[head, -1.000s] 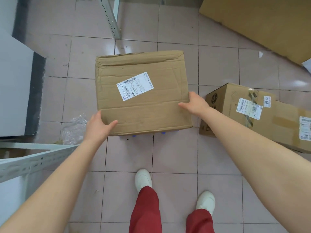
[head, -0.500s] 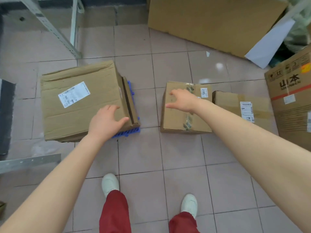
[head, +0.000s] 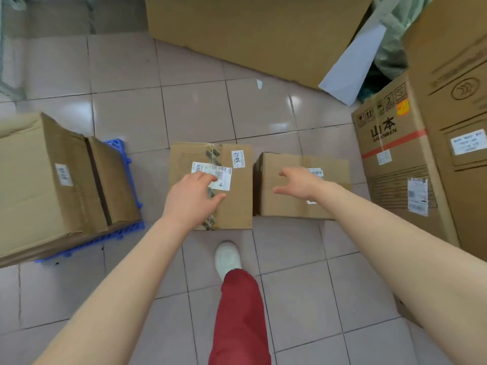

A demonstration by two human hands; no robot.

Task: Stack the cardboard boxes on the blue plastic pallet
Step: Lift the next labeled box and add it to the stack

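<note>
1. Left hand (head: 193,198) is seen spread wide, fingers splayed, palm down over the top of the taped cardboard box (head: 210,186); nothing is gripped. Whether the palm touches the box top cannot be told.
2. Right hand (head: 299,183) is seen open wide, thumb out to the left, held over the second cardboard box (head: 300,189); nothing is held. Contact cannot be told.
3. The taped box is set on the tile floor (head: 184,106), directly ahead of the person. A white shipping label (head: 216,175) is partly covered by the left fingers; a small sticker reading 5842 (head: 238,158) is placed near the far right corner.
4. The second box is set just beside the taped one on its right, sides nearly touching.
5. The blue plastic pallet (head: 118,227) is seen to the left, near the taped box but apart from it. It is loaded with a large cardboard box (head: 47,185), cut off by the left frame edge, one flap ajar; only the pallet's right and near edges are exposed.
6. A SHANBEN-printed carton (head: 395,159) is stood to the right of the second box, with a taller carton (head: 453,114) beyond it.
7. A flat cardboard sheet (head: 253,32) is laid on the floor at the far side.
8. One white shoe (head: 228,258) and a red trouser leg (head: 241,317) are visible below the boxes.
</note>
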